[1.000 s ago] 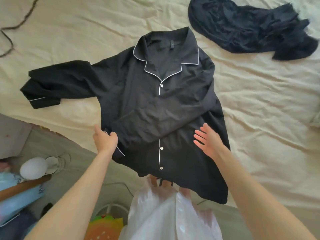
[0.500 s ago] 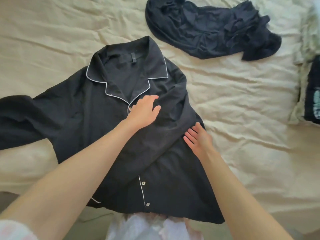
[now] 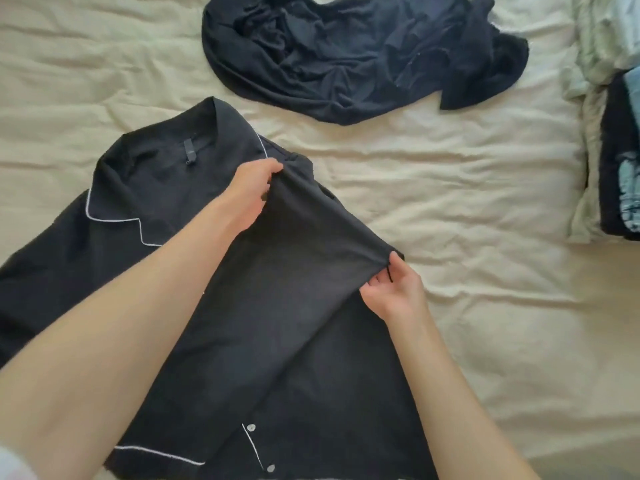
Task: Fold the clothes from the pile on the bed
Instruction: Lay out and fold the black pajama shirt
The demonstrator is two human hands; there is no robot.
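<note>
At the near edge of the bed [image 3: 485, 209] a black pajama shirt [image 3: 277, 358] with white piping lies face up, its hem at the near edge and its collar pointing toward the far side. Two white buttons show on the placket near the hem. Its left sleeve runs off toward the left edge of the bed.

Both arms reach in over the shirt. The right hand [image 3: 393, 292] pinches the outer end of a folded-over flap of the shirt's right side, thumb and fingers [image 3: 375, 280] curled on the cloth, and lifts it a little off the sheet. The left hand [image 3: 247, 194] grips the same flap farther up, near the shoulder just beside the collar, its fingers curled round the cloth. The fabric is stretched taut between the two hands.

To the right of the shirt the cream sheet lies bare and wrinkled, a wide stretch of open room reaching to the right edge.

Farther off, toward the far edge, one crumpled dark garment [image 3: 363, 53] lies in a heap, apart from the shirt. At the right edge sits a stack of clothes [image 3: 620, 174], dark and pale blue pieces; how many I cannot tell.
</note>
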